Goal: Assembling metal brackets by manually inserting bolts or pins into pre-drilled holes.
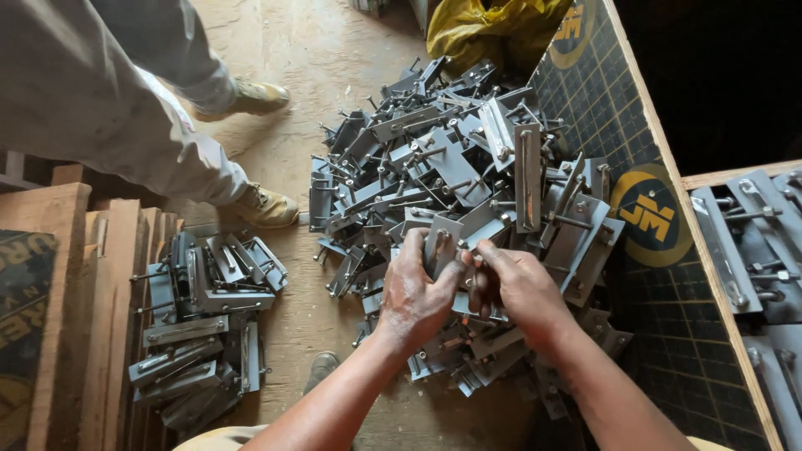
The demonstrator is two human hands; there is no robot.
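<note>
While both hands, left and right, clamp one flat grey steel bracket, bolted plates heap beneath

Round yellow-and-black logo sign on dark gridded board at right, another at top, crumpled yellow bag beside it

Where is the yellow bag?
In the head view, the yellow bag sits at the top, right of centre, just behind the big pile of grey metal brackets and against the dark patterned board.
</note>
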